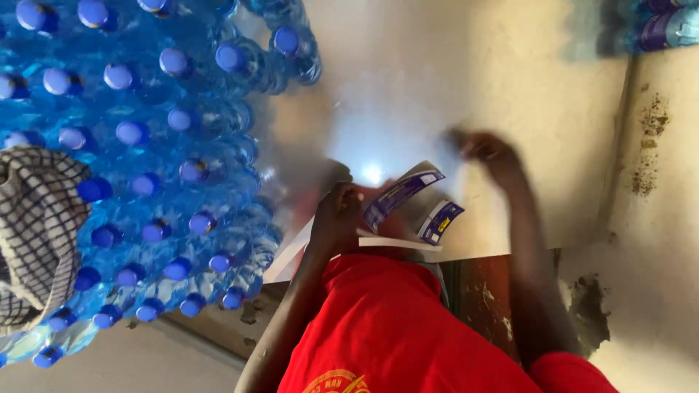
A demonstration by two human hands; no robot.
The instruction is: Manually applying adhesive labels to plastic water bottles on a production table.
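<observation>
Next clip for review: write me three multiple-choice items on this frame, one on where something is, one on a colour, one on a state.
1. Where is the mass of clear blue plastic bottles?
A. On the picture's left side
B. Under the person's right forearm
C. In the bottom right corner

2. What colour is the short-sleeved shirt of the person?
A. Green
B. Red
C. White

3. What is the left hand doing?
A. Resting flat on the bottles
B. Hanging free at the side
C. Gripping curled white and blue paper labels

Answers:
1 A: the capped bottles fill the picture's left, beside a black and white checked cloth.
2 B: the chest and both sleeves are red.
3 C: its fingers close on the label strips, while the raised right hand is blurred.
</observation>
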